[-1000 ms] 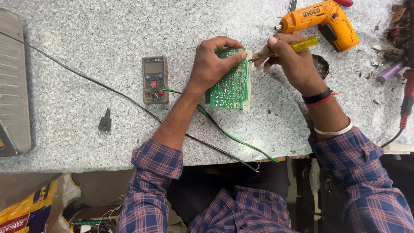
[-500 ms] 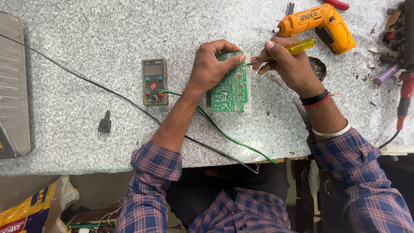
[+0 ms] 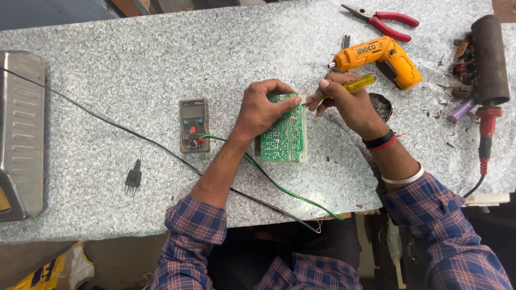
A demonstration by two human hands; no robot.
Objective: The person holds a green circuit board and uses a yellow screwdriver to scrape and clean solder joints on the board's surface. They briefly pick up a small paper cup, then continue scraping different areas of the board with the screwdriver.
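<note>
A grey speckled stone-look worktop fills the view under even light, with dim floor below its front edge

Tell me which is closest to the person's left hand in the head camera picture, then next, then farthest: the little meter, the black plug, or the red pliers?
From the left hand:
1. Meter: just to its left on the table, nearest.
2. Black plug: farther left and nearer the table's front edge.
3. Red pliers: far off at the back right, beyond the orange power screwdriver.
</note>
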